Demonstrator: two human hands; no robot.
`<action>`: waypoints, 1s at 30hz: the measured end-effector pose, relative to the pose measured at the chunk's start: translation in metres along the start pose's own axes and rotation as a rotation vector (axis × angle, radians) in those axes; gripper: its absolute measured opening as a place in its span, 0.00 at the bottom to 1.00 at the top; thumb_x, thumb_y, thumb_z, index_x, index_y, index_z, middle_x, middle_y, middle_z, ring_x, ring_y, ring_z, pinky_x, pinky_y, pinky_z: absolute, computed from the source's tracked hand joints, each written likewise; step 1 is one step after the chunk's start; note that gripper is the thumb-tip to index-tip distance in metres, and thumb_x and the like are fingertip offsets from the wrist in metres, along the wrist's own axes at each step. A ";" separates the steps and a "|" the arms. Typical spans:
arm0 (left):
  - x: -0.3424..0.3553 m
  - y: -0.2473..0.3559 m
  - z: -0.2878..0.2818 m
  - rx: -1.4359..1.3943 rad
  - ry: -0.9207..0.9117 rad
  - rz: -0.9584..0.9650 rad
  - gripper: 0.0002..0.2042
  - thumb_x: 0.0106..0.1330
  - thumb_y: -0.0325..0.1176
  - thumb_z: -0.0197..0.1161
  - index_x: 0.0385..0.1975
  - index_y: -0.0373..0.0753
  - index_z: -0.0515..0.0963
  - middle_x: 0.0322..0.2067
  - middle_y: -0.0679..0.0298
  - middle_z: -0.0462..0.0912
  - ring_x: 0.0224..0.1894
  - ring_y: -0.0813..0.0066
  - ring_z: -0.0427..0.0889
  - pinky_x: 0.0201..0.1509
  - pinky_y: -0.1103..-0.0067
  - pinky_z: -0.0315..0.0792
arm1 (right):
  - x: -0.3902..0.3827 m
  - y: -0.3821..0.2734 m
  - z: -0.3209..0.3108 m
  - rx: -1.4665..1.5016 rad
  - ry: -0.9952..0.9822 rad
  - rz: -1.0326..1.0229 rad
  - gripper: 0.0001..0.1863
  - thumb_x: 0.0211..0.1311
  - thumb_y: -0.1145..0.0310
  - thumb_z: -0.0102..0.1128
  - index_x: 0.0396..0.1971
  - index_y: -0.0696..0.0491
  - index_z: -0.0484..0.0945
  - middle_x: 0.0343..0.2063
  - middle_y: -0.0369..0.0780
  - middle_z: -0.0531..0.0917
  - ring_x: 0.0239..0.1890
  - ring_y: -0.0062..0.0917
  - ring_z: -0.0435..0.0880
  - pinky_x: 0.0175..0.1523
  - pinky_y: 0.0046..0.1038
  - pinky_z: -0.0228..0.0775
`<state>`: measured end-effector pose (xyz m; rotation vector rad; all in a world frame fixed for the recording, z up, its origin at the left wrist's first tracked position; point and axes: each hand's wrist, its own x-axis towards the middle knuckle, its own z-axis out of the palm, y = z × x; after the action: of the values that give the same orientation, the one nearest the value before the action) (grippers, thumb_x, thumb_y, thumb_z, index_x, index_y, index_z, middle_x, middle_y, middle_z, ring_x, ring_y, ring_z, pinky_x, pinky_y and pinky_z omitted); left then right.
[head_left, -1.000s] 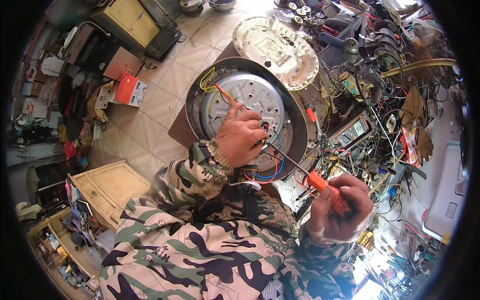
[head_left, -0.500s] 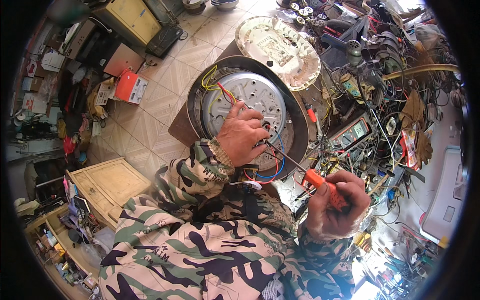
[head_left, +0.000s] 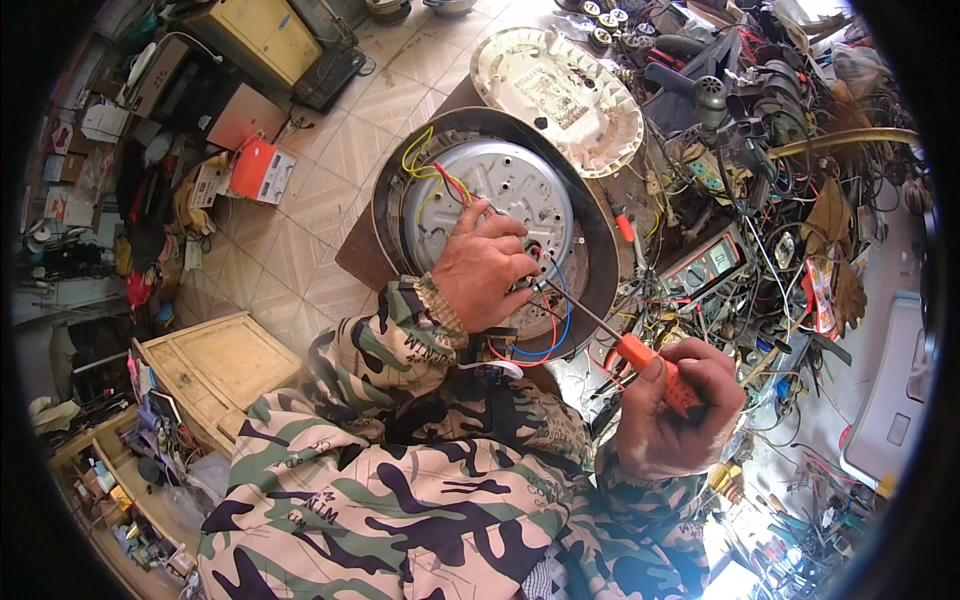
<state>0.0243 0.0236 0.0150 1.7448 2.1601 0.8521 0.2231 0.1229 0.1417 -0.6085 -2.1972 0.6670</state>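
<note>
The metal disc [head_left: 495, 175] sits inside a round brown housing [head_left: 598, 262] over a brown board [head_left: 362, 252]. The left hand [head_left: 482, 265] rests on it, whether pinching anything I can't tell; the right hand [head_left: 685, 405] is wrapped round an orange-handled screwdriver [head_left: 637, 352]. Beyond lie a pale cover [head_left: 560, 100], a multimeter [head_left: 705, 265] and heaped wires [head_left: 775, 190]; leftward, patterned floor tiles [head_left: 325, 210] reach a yellow cabinet [head_left: 258, 38].

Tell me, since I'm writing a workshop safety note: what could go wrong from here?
The screwdriver in the right hand might slip: its tip is close to the left hand, which rests on the round metal part, so a jab is possible. Its shaft also passes near the looped blue wire, which could get snagged or nicked.
</note>
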 end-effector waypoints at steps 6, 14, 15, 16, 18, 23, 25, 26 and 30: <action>0.000 0.001 0.001 0.003 0.004 -0.006 0.11 0.51 0.36 0.76 0.35 0.49 0.86 0.35 0.71 0.85 0.59 0.68 0.76 0.75 0.52 0.50 | 0.000 -0.002 -0.004 -0.006 -0.034 0.000 0.22 0.54 0.81 0.69 0.44 0.57 0.67 0.33 0.49 0.81 0.31 0.29 0.82 0.39 0.27 0.77; 0.000 0.001 0.000 -0.001 0.004 -0.006 0.11 0.51 0.36 0.76 0.36 0.49 0.86 0.34 0.71 0.85 0.59 0.68 0.77 0.75 0.52 0.49 | 0.001 0.000 -0.004 0.008 -0.035 -0.001 0.22 0.53 0.81 0.69 0.44 0.57 0.67 0.34 0.49 0.81 0.31 0.29 0.82 0.39 0.27 0.77; 0.000 0.001 0.000 -0.001 0.007 -0.007 0.11 0.51 0.36 0.76 0.36 0.49 0.86 0.34 0.71 0.84 0.59 0.68 0.77 0.75 0.52 0.49 | 0.000 -0.001 -0.003 0.008 -0.025 0.005 0.22 0.53 0.81 0.69 0.44 0.57 0.67 0.34 0.49 0.82 0.31 0.28 0.82 0.39 0.27 0.77; 0.000 0.001 0.000 0.000 0.009 -0.008 0.11 0.52 0.36 0.76 0.35 0.49 0.86 0.34 0.71 0.84 0.59 0.68 0.77 0.75 0.52 0.49 | 0.000 -0.001 -0.002 0.009 -0.016 0.011 0.21 0.53 0.81 0.70 0.44 0.57 0.67 0.34 0.49 0.82 0.31 0.28 0.82 0.38 0.26 0.77; 0.001 0.001 0.001 0.001 0.013 -0.009 0.11 0.52 0.36 0.75 0.35 0.49 0.86 0.34 0.71 0.84 0.59 0.69 0.77 0.75 0.52 0.49 | -0.001 -0.001 -0.001 0.010 -0.010 0.005 0.21 0.53 0.80 0.70 0.43 0.57 0.68 0.33 0.49 0.82 0.30 0.29 0.82 0.36 0.26 0.77; 0.000 0.001 0.002 0.011 0.019 -0.007 0.10 0.53 0.36 0.75 0.35 0.49 0.86 0.34 0.71 0.84 0.58 0.69 0.77 0.75 0.53 0.49 | 0.000 -0.003 -0.004 -0.029 -0.074 -0.107 0.20 0.51 0.80 0.69 0.42 0.56 0.68 0.31 0.48 0.81 0.25 0.30 0.81 0.30 0.27 0.76; 0.000 0.002 0.002 0.012 0.018 -0.013 0.10 0.53 0.36 0.75 0.34 0.49 0.85 0.33 0.71 0.84 0.58 0.69 0.77 0.75 0.52 0.49 | 0.004 -0.005 -0.005 0.007 -0.123 -0.162 0.20 0.51 0.80 0.69 0.41 0.56 0.69 0.31 0.48 0.81 0.23 0.31 0.81 0.28 0.28 0.76; 0.000 0.001 0.002 0.012 0.018 -0.017 0.09 0.53 0.36 0.75 0.34 0.49 0.85 0.33 0.71 0.85 0.58 0.69 0.77 0.74 0.52 0.49 | 0.006 -0.005 -0.005 0.025 -0.147 -0.189 0.20 0.51 0.80 0.69 0.41 0.56 0.69 0.30 0.48 0.81 0.22 0.31 0.81 0.27 0.28 0.76; 0.001 0.001 0.003 0.008 0.019 -0.011 0.09 0.53 0.36 0.75 0.34 0.49 0.85 0.33 0.72 0.85 0.58 0.69 0.77 0.74 0.52 0.50 | 0.006 -0.007 -0.004 0.005 -0.120 -0.147 0.19 0.50 0.79 0.70 0.40 0.57 0.70 0.29 0.48 0.81 0.21 0.31 0.81 0.25 0.28 0.75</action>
<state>0.0264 0.0251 0.0133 1.7340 2.1860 0.8619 0.2211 0.1224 0.1514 -0.4087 -2.3250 0.6455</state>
